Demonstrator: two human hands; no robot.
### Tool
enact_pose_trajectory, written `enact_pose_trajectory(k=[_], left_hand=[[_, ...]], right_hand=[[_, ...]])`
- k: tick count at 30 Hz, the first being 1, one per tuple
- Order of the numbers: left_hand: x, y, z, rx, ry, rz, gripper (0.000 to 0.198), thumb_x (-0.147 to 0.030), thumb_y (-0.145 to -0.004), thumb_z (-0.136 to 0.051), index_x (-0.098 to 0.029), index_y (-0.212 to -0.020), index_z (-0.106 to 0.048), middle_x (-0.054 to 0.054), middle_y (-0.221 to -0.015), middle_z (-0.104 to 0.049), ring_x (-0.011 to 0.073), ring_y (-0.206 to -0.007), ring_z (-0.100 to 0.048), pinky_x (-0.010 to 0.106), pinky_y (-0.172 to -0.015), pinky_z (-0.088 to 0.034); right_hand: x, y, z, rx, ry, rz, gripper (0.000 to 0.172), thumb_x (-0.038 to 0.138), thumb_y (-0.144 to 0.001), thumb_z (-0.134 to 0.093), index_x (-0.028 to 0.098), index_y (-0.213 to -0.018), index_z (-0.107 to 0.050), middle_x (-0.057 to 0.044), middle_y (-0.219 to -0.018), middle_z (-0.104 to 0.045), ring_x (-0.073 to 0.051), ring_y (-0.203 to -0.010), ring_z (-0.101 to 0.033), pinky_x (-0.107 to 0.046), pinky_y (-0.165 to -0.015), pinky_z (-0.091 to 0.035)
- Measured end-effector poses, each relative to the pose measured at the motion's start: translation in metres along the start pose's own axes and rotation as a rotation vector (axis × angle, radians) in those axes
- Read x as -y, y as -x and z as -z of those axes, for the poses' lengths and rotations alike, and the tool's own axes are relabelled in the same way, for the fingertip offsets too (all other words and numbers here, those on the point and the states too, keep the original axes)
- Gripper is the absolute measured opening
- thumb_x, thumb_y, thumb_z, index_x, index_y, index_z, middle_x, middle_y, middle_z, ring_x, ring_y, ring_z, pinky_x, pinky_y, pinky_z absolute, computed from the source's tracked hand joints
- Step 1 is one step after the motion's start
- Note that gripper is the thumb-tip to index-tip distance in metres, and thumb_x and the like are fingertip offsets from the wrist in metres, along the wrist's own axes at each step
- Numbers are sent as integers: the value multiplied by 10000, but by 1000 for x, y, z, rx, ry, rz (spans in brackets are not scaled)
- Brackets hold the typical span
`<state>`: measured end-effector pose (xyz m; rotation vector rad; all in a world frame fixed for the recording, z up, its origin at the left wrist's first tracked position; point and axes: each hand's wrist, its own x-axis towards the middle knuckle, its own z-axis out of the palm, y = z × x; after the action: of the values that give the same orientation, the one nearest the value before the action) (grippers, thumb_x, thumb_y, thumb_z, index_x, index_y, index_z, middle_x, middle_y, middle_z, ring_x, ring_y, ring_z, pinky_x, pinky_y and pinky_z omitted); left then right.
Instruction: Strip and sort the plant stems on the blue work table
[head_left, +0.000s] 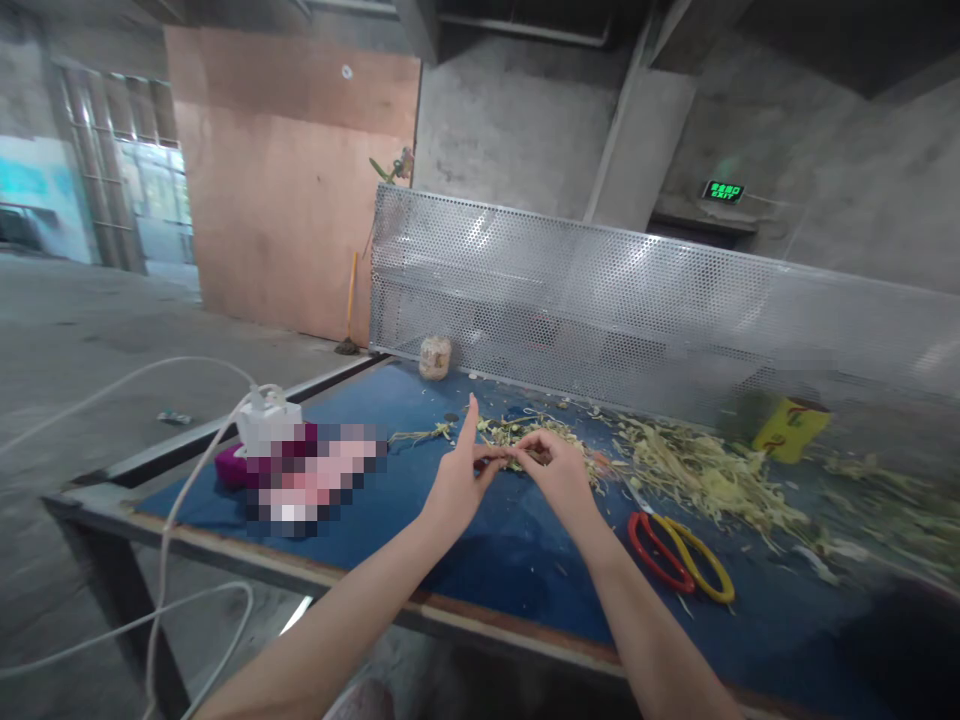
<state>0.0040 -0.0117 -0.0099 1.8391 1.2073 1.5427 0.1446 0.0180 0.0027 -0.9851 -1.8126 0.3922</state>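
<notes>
Over the blue tabletop (495,550), my left hand (459,480) and my right hand (553,468) meet fingertip to fingertip. Both are closed in a pinch on something small, too hidden by the fingers to name. One finger of my left hand points straight up. Just behind the hands lies a loose heap of pale yellow-green dried plant strips (574,440). A larger pile of the same strips (709,470) spreads to the right. Scissors with one red and one yellow handle (679,555) rest right of my right forearm, their blades pointing toward the heap.
A white power adapter (268,425) with cables stands on a purple item (232,468) at left, beside a blurred-out object (319,480). A perforated metal panel (600,300) lines the back edge. A pale roll-shaped object (435,357) and a yellow box (791,430) stand before it.
</notes>
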Motion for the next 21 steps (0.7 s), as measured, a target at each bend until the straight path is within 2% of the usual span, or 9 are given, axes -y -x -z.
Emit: enact_pose_trajectory(k=[6,13,16,19,21], left_hand=[[-4,0,1,-42,36,-5,796,-236,-712,-546,-172,-1347,-70,12,-770,-684,143,-696,-598,251,-650,-441],[-1,-2,-1,-33,201,58,828,-183,-685,-558,-134,-1347,-65,33,-782,-676,122,-687,-568,226,-641,-423],[1,-3,-2,-13,275,109,864,-199,-673,-581,-118,-1347,-46,42,-779,-678,102,-599,-539,209,-580,-408],[4,-4,-3,-16,298,145,880,-223,-663,-602,-113,-1346,-57,44,-768,-685,93,-552,-524,194,-525,-392],[7,-5,-3,-29,308,162,878,-229,-654,-613,-102,-1343,-84,49,-770,-690,104,-588,-551,200,-551,-412]], right_hand=[[-2,-1,-4,-27,-159,-91,238,332,-650,-614,185,-744,-451,32,-541,-534,-112,-476,-492,-214,-468,-372],[1,-1,-5,-26,-187,-115,258,326,-637,-621,186,-768,-449,46,-518,-519,-105,-467,-483,-206,-475,-367],[1,0,-5,-8,-215,-131,268,328,-633,-624,182,-775,-450,43,-526,-527,-105,-470,-490,-204,-474,-370],[0,0,-5,-12,-188,-113,269,329,-634,-624,183,-789,-459,37,-543,-539,-108,-473,-495,-208,-474,-373],[-1,0,-5,-12,-154,-81,260,314,-645,-615,185,-814,-464,28,-575,-558,-116,-501,-515,-215,-492,-387]])
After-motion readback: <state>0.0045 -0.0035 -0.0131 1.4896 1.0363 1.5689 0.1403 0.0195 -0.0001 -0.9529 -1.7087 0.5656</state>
